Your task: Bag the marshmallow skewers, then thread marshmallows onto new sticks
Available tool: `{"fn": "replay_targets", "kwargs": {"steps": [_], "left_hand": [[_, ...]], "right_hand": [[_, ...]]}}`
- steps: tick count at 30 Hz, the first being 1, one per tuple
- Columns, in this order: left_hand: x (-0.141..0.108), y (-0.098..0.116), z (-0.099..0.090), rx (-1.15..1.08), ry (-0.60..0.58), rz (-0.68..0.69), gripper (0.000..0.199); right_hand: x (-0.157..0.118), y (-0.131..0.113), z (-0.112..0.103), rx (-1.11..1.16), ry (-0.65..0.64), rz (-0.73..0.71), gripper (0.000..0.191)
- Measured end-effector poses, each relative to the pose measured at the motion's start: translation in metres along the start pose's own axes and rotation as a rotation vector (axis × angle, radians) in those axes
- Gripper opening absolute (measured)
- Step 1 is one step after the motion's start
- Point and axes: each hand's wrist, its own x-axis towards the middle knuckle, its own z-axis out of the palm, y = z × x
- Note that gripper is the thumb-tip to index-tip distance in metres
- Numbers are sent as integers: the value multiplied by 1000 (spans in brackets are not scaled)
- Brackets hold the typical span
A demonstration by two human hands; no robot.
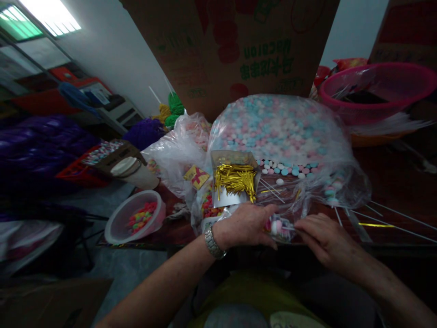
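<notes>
Low over the table's front edge, my left hand (pixel 246 224) is closed around a small clear bag of candy (pixel 280 228) with pink and white pieces inside. My right hand (pixel 326 234) pinches the bag's right end, where a thin pale stick seems to run; the exact grip is partly hidden by the fingers. Just beyond my left hand stands an open box (pixel 228 198) filled with gold twist ties (pixel 236 178). Behind it lies a big clear bag (pixel 273 123) of pink, blue and white candies, some spilling from its mouth.
A tub of gummy candy (pixel 118 221) sits at the left, by a lidded cup (pixel 134 173). White sticks (pixel 392 214) lie along the right table edge, near a wrapped candy stick (pixel 332 193). A pink basket (pixel 378 109) and a large cardboard box (pixel 235 50) stand behind.
</notes>
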Motion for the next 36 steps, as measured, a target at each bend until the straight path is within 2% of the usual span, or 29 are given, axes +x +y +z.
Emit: {"fn": "replay_targets", "kwargs": {"steps": [2,4,7,9,13,15,19,21,25,28,32,34,36], "left_hand": [[1,5,3,96,48,22,53],[3,11,9,191,130,25,44],[1,10,13,218,196,60,56],[-4,-1,10,195,184,44,58],[-15,-26,3,207,77,9,22],[-18,-30,4,256,151,-3,18],[-16,-23,13,391,396,-84,11],[-15,-23,16,427,451,-88,10],[-16,-31,11,443,449,-91,11],[-19,-36,5,438,429,-135,13],[-19,-34,7,420,452,-193,12],[-18,-30,12,405,468,-243,14],[-16,-25,20,387,458,-248,15]], "right_hand": [[1,-5,4,-5,-34,10,22],[3,-11,11,14,-16,60,23],[2,-10,15,37,59,141,23],[-2,-5,11,55,85,165,23],[-10,1,-1,122,18,109,21],[-10,-2,-2,140,-13,105,21],[-6,-14,9,215,-28,199,25],[-5,-18,14,247,5,232,25],[-6,-19,15,149,103,220,22],[-7,-21,12,124,55,175,24],[-5,-28,16,308,-30,285,27],[-2,-30,21,422,-30,346,28],[1,-31,27,446,5,372,29]]}}
